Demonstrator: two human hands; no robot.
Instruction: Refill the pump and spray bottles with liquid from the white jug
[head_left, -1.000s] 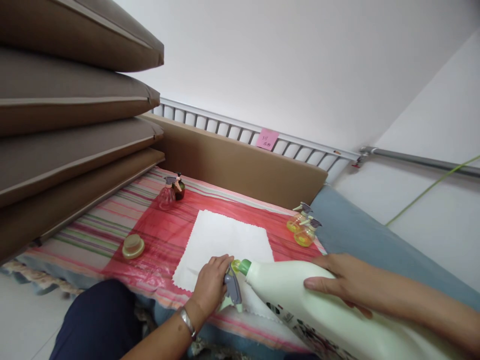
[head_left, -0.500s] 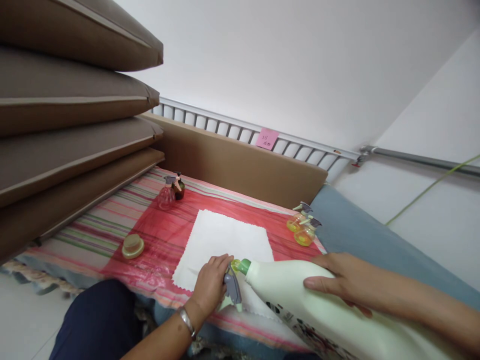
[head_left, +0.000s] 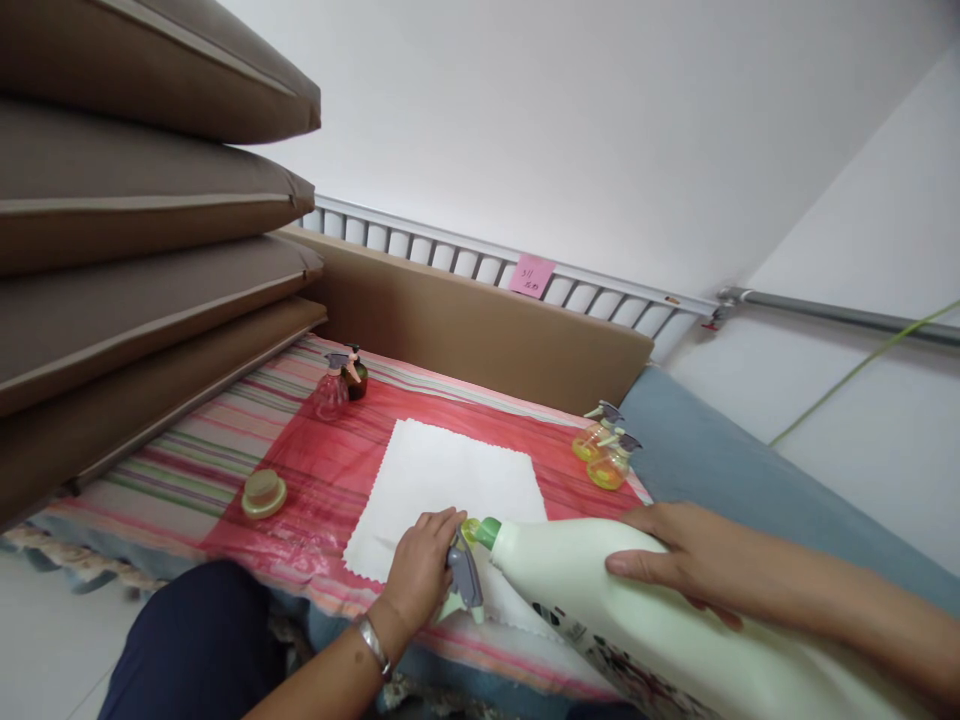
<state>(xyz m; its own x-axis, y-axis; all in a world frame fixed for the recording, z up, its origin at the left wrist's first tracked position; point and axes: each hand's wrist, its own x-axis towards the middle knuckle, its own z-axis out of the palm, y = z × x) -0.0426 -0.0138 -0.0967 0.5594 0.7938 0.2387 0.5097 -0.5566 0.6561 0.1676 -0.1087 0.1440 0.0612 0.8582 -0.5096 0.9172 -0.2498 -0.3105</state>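
My right hand (head_left: 682, 560) grips a large pale green bottle (head_left: 592, 570), tipped on its side with its green neck pointing left. That neck meets the mouth of a small container with yellow liquid (head_left: 470, 530) beside my left hand. My left hand (head_left: 420, 565), a silver bracelet at its wrist, is closed round this container and a grey and green spray head (head_left: 465, 575); its fingers partly hide them. Below both hands lies a white cloth with a scalloped edge (head_left: 450, 475) on a red sheet (head_left: 315, 460).
Two spray bottles with yellow liquid (head_left: 607, 468) stand at the right. A pink spray bottle (head_left: 331, 395) and a dark pump bottle (head_left: 356, 378) stand back left. A round pale green lid (head_left: 264, 493) lies left. Brown cushions (head_left: 150, 240) are stacked at the left.
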